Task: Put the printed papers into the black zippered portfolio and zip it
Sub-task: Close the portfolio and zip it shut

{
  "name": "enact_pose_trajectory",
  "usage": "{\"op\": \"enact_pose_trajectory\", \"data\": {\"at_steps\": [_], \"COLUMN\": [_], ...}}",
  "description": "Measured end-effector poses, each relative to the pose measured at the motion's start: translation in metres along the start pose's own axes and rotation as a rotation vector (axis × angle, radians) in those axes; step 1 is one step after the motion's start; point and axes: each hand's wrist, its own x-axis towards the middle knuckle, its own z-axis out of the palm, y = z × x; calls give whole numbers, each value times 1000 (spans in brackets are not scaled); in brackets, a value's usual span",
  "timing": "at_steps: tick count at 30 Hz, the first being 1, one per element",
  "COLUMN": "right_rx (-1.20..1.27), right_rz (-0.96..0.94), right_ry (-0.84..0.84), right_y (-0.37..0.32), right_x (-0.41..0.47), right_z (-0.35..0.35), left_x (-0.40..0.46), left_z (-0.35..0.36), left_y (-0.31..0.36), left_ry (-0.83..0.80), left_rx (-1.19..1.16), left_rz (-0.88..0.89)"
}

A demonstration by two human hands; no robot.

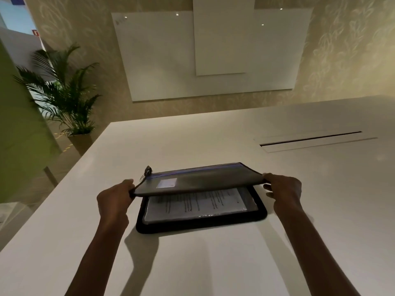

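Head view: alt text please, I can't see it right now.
Both hands, left hand and right hand, hold the portfolio cover half-closed over printed papers lying inside, on a white table.

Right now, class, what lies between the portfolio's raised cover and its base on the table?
In the head view, the printed papers lie on the base, under the raised cover.

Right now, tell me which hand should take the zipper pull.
Left hand, probably: its grip holds the cover corner beside the zipper pull. The right hand holds the portfolio's opposite edge.
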Motion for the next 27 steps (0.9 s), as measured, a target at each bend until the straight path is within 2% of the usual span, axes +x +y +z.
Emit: {"op": "enact_pose_trajectory", "data": {"at_steps": [8,19,27], "right_rx": [-176,-459,-682], "right_rz": [7,-128,-203], "right_ry": [24,-48,-91], "right_y": [43,65,68], "right_x": [-9,-13,-12], "right_z": [-15,-18,-21], "left_x": [-11,-18,-19], "left_z": [-15,-19,-18], "left_y": [-46,-73,-81], "left_ry": [28,-30,-33], "left_rx": [395,663,757], "left_rz": [179,356,373]}}
